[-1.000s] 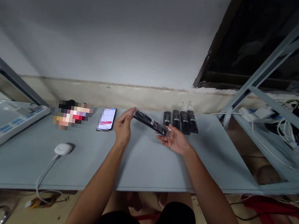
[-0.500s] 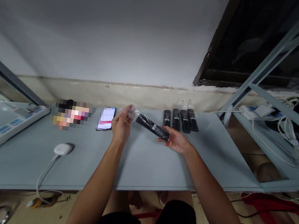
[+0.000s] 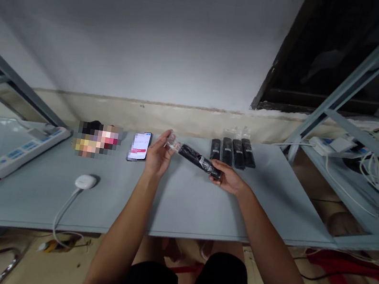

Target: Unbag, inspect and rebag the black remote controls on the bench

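Both hands hold a black remote control [image 3: 196,158] in a clear plastic bag, tilted above the table with its right end lower. My left hand [image 3: 159,156] is closed on the loose clear end of the bag [image 3: 173,143], thumb and fingers around the film. My right hand [image 3: 229,177] grips the lower right end of the remote, thumb on top and fingers underneath. Just beyond my right hand, several more bagged black remotes [image 3: 236,153] lie side by side near the wall. A lit phone [image 3: 139,147] lies left of my left hand.
A white power strip [image 3: 30,151] lies at the left by the metal frame. A white round-edged device [image 3: 85,182] with a cable rests on the grey-blue table [image 3: 195,215]. Colourful blurred items [image 3: 97,140] lie at the back left. Tangled cables [image 3: 370,165] fill the right-hand shelf.
The view has shifted slightly, so the table's things appear a little further right. My left hand's fingers have moved on the bag's end, and more clear film shows between hand and remote.
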A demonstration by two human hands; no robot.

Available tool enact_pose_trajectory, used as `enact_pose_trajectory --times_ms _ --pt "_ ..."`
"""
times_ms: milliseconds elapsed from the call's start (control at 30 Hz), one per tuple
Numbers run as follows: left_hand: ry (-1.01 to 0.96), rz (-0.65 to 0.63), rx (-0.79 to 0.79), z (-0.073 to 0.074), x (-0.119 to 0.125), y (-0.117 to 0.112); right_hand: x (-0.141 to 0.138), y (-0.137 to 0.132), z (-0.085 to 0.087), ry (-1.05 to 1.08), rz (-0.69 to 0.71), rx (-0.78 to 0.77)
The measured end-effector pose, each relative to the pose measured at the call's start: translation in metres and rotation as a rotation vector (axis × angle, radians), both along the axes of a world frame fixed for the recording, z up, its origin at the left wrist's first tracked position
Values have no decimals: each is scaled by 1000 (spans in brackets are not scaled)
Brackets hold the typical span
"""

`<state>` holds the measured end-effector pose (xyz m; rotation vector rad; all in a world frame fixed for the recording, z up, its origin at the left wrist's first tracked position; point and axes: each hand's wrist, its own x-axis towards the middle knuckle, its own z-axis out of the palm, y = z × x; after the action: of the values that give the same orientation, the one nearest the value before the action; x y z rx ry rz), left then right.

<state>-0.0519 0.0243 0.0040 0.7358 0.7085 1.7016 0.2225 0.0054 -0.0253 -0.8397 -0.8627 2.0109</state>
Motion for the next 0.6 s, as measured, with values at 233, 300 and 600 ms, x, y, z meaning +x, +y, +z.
enact_pose_trajectory --times_ms 233,300,600 --pt "29 -43 60 6 -8 -6 -1 1 -4 -17 -14 -33" --pt "32 -42 73 8 -10 -6 -1 1 -4 -20 7 -33" --pt "383 510 -139 -6 -10 3 7 3 -8 -78 39 41"
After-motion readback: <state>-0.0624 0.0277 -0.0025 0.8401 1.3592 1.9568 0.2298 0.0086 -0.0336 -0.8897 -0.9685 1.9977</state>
